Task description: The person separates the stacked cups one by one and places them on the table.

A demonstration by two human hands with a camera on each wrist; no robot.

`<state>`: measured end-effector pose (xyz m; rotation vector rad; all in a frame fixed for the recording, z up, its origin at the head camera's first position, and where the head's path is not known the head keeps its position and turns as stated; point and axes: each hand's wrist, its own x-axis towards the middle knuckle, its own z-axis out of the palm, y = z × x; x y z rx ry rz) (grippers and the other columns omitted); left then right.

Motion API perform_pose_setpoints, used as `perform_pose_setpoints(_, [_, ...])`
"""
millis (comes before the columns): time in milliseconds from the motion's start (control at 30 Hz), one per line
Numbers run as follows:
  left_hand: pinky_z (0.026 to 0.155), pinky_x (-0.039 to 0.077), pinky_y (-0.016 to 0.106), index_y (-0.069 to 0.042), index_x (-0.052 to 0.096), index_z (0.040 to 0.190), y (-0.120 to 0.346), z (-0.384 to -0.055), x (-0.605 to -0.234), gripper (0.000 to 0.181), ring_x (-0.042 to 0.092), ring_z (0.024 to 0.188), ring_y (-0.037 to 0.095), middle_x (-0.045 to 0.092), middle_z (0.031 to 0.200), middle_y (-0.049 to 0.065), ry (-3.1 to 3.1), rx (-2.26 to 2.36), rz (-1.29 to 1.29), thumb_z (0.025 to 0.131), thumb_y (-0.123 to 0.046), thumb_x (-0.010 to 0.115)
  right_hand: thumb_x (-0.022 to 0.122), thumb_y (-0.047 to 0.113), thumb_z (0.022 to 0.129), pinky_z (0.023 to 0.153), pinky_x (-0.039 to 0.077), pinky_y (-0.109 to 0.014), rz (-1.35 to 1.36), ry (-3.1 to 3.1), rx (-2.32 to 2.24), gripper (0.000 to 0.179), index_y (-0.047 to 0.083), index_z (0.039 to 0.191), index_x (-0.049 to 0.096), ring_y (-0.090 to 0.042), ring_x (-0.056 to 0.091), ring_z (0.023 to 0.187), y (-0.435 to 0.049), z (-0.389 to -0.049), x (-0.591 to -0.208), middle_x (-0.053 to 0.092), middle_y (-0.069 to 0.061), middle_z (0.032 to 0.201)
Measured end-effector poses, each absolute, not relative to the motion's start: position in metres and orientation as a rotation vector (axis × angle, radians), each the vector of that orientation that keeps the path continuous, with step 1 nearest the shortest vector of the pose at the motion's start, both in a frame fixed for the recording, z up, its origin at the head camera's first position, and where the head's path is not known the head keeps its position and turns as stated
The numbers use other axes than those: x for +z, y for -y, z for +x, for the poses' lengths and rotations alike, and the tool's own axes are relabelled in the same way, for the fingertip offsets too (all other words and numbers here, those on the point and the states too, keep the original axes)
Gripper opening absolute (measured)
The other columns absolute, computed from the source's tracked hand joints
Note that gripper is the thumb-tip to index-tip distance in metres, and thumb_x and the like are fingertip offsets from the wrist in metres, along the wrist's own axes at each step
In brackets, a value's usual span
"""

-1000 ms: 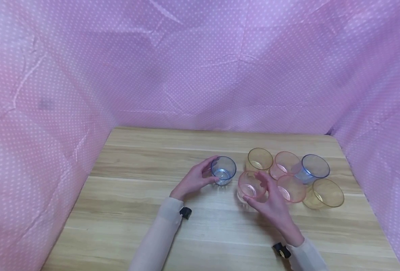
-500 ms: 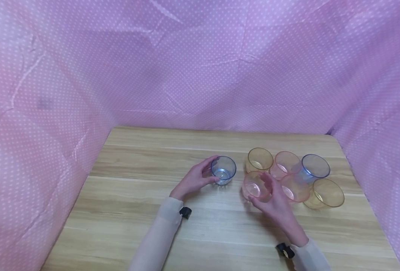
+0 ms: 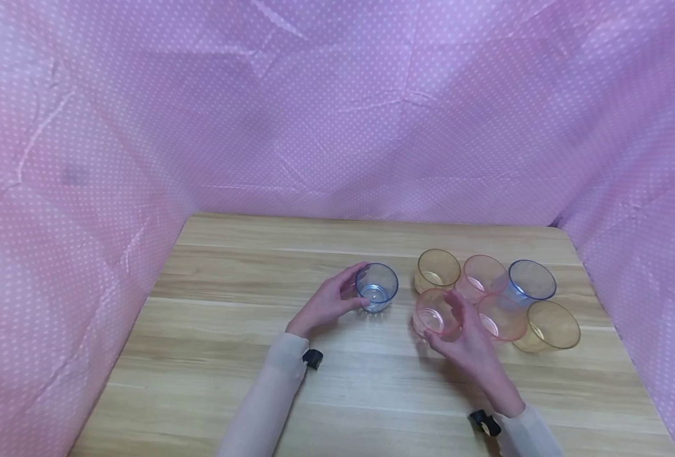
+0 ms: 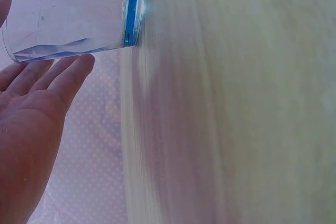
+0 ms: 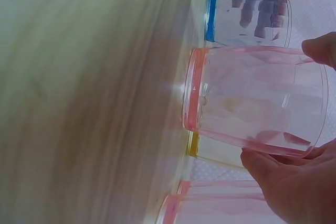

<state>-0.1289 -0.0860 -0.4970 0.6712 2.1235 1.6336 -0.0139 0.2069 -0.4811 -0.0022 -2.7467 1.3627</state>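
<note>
In the head view my left hand (image 3: pixel 327 306) holds a clear blue tumbler (image 3: pixel 376 289), thumb on the near side and fingers on the far side. The left wrist view has that blue tumbler (image 4: pixel 73 14) upright with its thick base on the table. My right hand (image 3: pixel 473 348) grips a pink tumbler (image 3: pixel 432 311) by its sides. Seen from the right wrist, this pink tumbler (image 5: pixel 252 98) sits between thumb and fingers, base at the tabletop. Just right of it, partly behind my right fingers, stands a second pink tumbler (image 3: pixel 503 317).
Behind stand a yellow tumbler (image 3: pixel 438 270), a pink one (image 3: pixel 484 276) and a blue one (image 3: pixel 532 280). Another yellow tumbler (image 3: pixel 551 327) ends the front row at right. Pink dotted cloth (image 3: pixel 337 114) hangs around the wooden table (image 3: pixel 229 266).
My right hand and its pink tumbler have moved right. The neighbouring pink tumbler has also shifted right, towards the front yellow one. My left hand and the blue tumbler have stayed put.
</note>
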Motion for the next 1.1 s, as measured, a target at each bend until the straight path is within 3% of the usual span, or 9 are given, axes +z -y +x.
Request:
perform_pose_setpoints(367, [0.12,0.037,0.028,-0.02,0.038,0.161,0.086,-0.128,-0.497,0.079,0.043,0.146,0.021,0.044,0.161,0.006,-2.131,1.625,0.657,0.094,-0.017,0.079,0.09,0.023,0.081,0.108,0.044,-0.069,-0.017,2.731,1.344,0.101,-0.003,0.158,0.029,-0.054,0.048,0.131,-0.207,-0.013,-0.482,0.041,-0.032,0.153])
perform_pose_setpoints(467, [0.12,0.037,0.029,-0.021,0.038,0.161,0.086,-0.128,-0.497,0.079,0.043,0.146,0.021,0.044,0.161,0.005,-2.135,1.62,0.652,0.094,-0.018,0.079,0.086,0.023,0.084,0.113,0.037,-0.071,-0.011,2.686,1.359,0.103,0.0,0.162,0.023,-0.053,0.04,0.139,-0.207,-0.012,-0.481,0.033,-0.031,0.159])
perform_pose_setpoints(533, [0.12,0.037,0.029,-0.022,0.038,0.161,0.086,-0.128,-0.498,0.079,0.043,0.146,0.021,0.043,0.162,0.005,-2.133,1.62,0.65,0.094,-0.019,0.079,0.084,0.02,0.086,0.12,0.032,-0.064,0.008,2.635,1.372,0.101,0.002,0.163,0.021,-0.051,0.035,0.144,-0.207,-0.012,-0.48,0.029,-0.029,0.163])
perform_pose_setpoints(600, [0.121,0.037,0.03,-0.022,0.037,0.161,0.086,-0.128,-0.498,0.08,0.043,0.147,0.022,0.043,0.162,0.005,-2.131,1.622,0.648,0.093,-0.019,0.079,0.082,0.016,0.087,0.126,0.027,-0.048,0.038,2.569,1.379,0.098,0.002,0.163,0.022,-0.049,0.03,0.148,-0.206,-0.012,-0.479,0.028,-0.027,0.164])
perform_pose_setpoints(700, [0.121,0.037,0.03,-0.023,0.037,0.162,0.086,-0.128,-0.497,0.082,0.043,0.147,0.022,0.042,0.162,0.004,-2.133,1.62,0.643,0.092,-0.021,0.081,0.081,0.01,0.086,0.121,0.027,-0.02,0.082,2.481,1.371,0.094,0.002,0.162,0.027,-0.049,0.036,0.144,-0.206,-0.013,-0.475,0.031,-0.024,0.164])
perform_pose_setpoints(767, [0.121,0.037,0.03,-0.023,0.036,0.162,0.086,-0.127,-0.497,0.084,0.043,0.147,0.022,0.042,0.162,0.004,-2.134,1.622,0.642,0.091,-0.021,0.082,0.08,0.007,0.084,0.116,0.027,-0.01,0.122,2.435,1.337,0.09,0.002,0.16,0.032,-0.048,0.041,0.14,-0.206,-0.014,-0.473,0.037,-0.023,0.162])
perform_pose_setpoints(867, [0.121,0.037,0.031,-0.018,0.033,0.163,0.084,-0.127,-0.496,0.09,0.043,0.147,0.024,0.041,0.163,0.005,-2.141,1.624,0.635,0.089,-0.021,0.084,0.079,0.006,0.083,0.114,0.029,-0.011,0.194,2.395,1.272,0.086,0.005,0.159,0.039,-0.043,0.047,0.137,-0.207,-0.019,-0.47,0.044,-0.019,0.159])
perform_pose_setpoints(1100, [0.124,0.034,0.042,-0.008,0.03,0.163,0.074,-0.123,-0.491,0.102,0.04,0.148,0.028,0.039,0.163,0.011,-2.319,1.499,0.613,0.083,-0.023,0.09,0.078,0.009,0.085,0.121,0.027,-0.019,0.327,2.389,1.202,0.081,0.012,0.158,0.043,-0.021,0.041,0.146,-0.211,-0.028,-0.464,0.047,-0.016,0.157])
